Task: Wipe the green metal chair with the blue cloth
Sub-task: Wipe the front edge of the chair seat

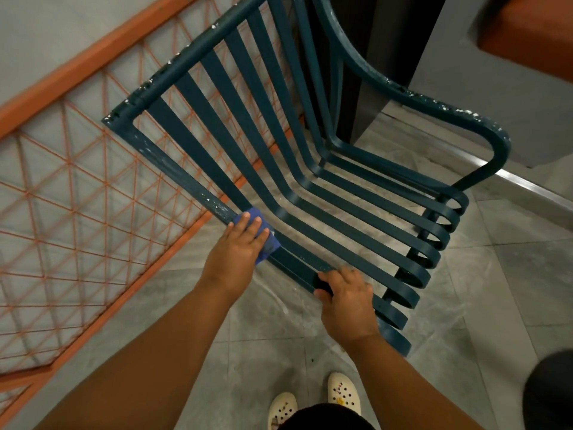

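The green metal chair (279,156) fills the middle of the view, its slatted back and seat curving away from me, with white paint flecks on the frame. My left hand (235,252) presses the blue cloth (263,234) onto the near side rail where back and seat meet. My right hand (347,302) grips the same rail further toward the seat's front, fingers wrapped around the bar. The cloth is mostly hidden under my left fingers.
An orange metal railing with mesh (77,197) runs along the left, close behind the chair back. A grey wall and dark column (387,57) stand behind the far armrest (449,116). The floor is grey tile (496,290). My feet in pale clogs (313,398) are below.
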